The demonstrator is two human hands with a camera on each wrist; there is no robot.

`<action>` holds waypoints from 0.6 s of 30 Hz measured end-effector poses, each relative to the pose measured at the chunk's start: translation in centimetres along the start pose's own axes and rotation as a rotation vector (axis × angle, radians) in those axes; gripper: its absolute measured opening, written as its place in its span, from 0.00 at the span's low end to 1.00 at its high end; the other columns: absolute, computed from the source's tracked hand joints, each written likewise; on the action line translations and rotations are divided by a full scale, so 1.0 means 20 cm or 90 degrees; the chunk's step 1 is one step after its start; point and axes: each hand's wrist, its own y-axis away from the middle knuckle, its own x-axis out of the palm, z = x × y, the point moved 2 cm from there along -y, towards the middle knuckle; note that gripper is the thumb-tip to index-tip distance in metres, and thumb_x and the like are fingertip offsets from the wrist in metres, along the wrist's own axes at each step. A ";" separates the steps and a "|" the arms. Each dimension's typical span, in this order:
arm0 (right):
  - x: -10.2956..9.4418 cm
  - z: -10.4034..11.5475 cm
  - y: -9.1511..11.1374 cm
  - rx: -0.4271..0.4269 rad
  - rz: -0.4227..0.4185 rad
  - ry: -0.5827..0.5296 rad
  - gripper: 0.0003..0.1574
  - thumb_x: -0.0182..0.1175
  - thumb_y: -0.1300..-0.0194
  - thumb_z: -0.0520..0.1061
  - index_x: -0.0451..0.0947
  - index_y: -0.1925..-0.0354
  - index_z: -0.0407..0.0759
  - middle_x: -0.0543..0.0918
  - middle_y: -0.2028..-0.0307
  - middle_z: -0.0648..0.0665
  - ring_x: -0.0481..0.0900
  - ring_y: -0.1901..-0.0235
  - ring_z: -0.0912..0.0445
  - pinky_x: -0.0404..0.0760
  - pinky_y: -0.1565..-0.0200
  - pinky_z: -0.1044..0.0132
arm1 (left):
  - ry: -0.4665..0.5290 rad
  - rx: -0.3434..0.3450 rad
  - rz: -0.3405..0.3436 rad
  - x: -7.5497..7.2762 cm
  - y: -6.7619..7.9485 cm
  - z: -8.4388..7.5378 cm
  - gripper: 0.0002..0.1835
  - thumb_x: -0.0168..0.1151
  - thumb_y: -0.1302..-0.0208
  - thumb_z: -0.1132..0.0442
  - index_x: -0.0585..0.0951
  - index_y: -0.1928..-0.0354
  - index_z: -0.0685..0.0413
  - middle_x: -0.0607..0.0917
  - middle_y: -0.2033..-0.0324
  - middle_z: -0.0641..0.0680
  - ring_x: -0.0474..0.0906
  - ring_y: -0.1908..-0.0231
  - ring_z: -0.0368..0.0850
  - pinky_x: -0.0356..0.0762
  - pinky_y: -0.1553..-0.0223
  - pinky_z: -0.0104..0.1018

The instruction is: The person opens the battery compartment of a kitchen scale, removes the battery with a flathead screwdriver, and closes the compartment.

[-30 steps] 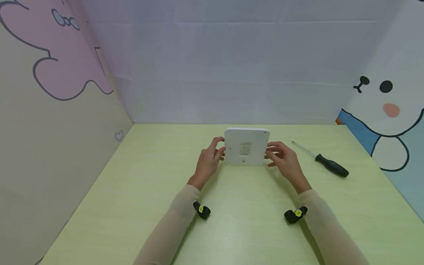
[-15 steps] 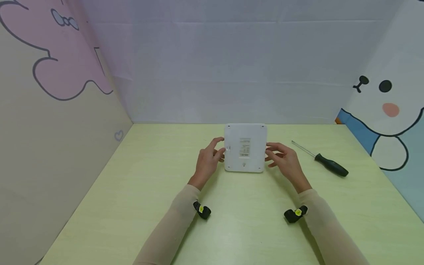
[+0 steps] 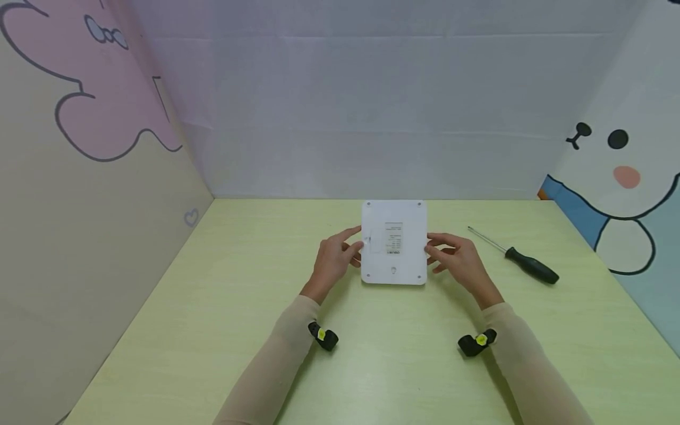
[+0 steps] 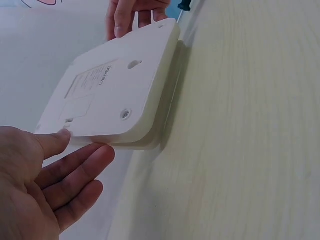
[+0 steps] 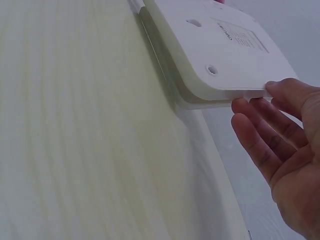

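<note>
A flat white plastic device (image 3: 409,215) with rounded corners shows its back to the head camera. That back has a printed label (image 3: 394,238), corner screw holes, a keyhole-shaped slot (image 4: 135,64) and a small cover on the left. My left hand (image 3: 332,258) pinches its left edge, thumb on the back and fingers underneath. At the opposite edge my right hand (image 3: 461,261) grips it likewise, as the right wrist view also shows. The device's front is hidden, facing away and down, close over the table.
To the right of my right hand lies a screwdriver (image 3: 531,266) with a dark handle, its tip pointing to the back left. The pale wooden table (image 3: 212,330) ends at a light back wall (image 3: 329,118). Printed panels stand at both sides.
The device has tilted in my hands, so its back now faces the head camera more squarely and its near edge sits lower in view. The screwdriver has stayed put.
</note>
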 end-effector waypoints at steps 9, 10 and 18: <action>-0.01 -0.02 -0.01 0.050 0.030 -0.001 0.27 0.62 0.32 0.47 0.75 0.39 0.34 0.82 0.54 0.37 0.87 0.68 0.52 0.86 0.70 0.58 | 0.064 -0.093 0.079 0.00 -0.02 0.03 0.24 0.61 0.31 0.58 0.74 0.34 0.44 0.88 0.77 0.54 0.87 0.77 0.52 0.81 0.72 0.37; -0.01 -0.03 -0.01 0.053 0.036 0.001 0.28 0.61 0.31 0.47 0.75 0.39 0.34 0.82 0.54 0.36 0.87 0.68 0.52 0.86 0.70 0.58 | 0.072 -0.103 0.086 0.00 -0.02 0.03 0.24 0.61 0.31 0.58 0.74 0.34 0.45 0.88 0.77 0.54 0.86 0.77 0.51 0.82 0.71 0.38; -0.01 -0.03 0.00 0.095 0.074 0.016 0.27 0.60 0.30 0.46 0.74 0.40 0.30 0.84 0.53 0.31 0.86 0.69 0.54 0.85 0.70 0.59 | 0.093 -0.149 0.130 0.01 -0.02 0.06 0.23 0.62 0.32 0.59 0.75 0.35 0.50 0.88 0.77 0.56 0.84 0.81 0.46 0.83 0.71 0.35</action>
